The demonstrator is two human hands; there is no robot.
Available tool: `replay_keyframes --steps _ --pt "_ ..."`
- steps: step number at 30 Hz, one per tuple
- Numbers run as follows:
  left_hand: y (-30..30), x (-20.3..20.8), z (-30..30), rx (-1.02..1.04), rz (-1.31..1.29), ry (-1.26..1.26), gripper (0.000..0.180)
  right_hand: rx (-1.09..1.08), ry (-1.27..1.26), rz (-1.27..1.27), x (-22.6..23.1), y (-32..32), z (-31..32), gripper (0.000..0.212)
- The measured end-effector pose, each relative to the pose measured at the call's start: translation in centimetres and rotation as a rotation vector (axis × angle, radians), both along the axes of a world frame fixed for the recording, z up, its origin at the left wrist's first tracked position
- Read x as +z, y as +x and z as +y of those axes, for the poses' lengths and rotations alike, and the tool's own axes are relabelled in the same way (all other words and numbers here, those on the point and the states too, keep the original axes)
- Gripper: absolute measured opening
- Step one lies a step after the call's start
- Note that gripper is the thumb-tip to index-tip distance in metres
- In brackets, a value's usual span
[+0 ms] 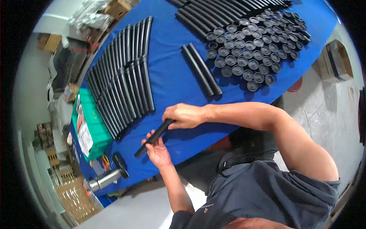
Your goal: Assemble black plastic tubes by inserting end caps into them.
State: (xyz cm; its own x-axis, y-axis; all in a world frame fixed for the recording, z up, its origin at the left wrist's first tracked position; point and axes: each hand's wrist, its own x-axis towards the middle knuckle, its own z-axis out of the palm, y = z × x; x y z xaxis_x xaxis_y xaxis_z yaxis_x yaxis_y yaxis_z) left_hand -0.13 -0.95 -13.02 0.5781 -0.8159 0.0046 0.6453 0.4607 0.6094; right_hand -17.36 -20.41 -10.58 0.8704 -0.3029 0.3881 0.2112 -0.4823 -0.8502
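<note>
A short black tube (155, 136) slants between my two hands over the near part of the blue-covered table. My right hand (185, 116) is closed around its upper right end, hiding that tip. Under the lower half, my left hand (158, 153) holds the tube with the thumb against it and the fingers behind. The tube's lower left end sticks out free. Beyond my right hand, two loose black tubes (202, 70) lie side by side on the blue cloth (167, 72).
Left lie rows of black tubes (122, 76); more tubes (213, 15) are at the far side. Round black caps (249, 45) cover the far right. A green bin (100, 129) and a mallet-like tool (106, 179) occupy the left edge. A cardboard box (335, 63) stands off the table's right side.
</note>
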Motion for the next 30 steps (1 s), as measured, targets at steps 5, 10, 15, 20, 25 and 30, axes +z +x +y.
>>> replay_keyframes --steps 5,10,15,20,25,30 --pt "0.0 -0.4 0.1 -0.079 0.027 -0.060 0.026 -0.016 -0.067 -0.068 -0.8 -0.2 0.2 0.029" --pt "0.0 0.4 0.1 -0.100 0.060 0.003 0.025 -0.034 -0.110 -0.060 -0.1 -0.2 1.0 0.029" --pt "0.6 0.1 0.0 -0.119 0.140 -0.076 0.024 0.058 0.256 0.196 1.7 -0.5 0.2 0.029" --pt "0.1 0.3 -0.1 -0.103 0.097 -0.040 0.024 0.107 0.355 0.146 1.0 -0.3 0.1 0.031" --pt "-0.1 0.5 -0.1 -0.091 0.115 -0.047 0.023 0.006 0.091 0.025 0.7 -0.3 0.6 0.031" --pt "-0.3 0.5 -0.3 -0.091 0.074 -0.045 0.027 -0.016 0.074 -0.018 0.1 0.0 0.4 0.030"
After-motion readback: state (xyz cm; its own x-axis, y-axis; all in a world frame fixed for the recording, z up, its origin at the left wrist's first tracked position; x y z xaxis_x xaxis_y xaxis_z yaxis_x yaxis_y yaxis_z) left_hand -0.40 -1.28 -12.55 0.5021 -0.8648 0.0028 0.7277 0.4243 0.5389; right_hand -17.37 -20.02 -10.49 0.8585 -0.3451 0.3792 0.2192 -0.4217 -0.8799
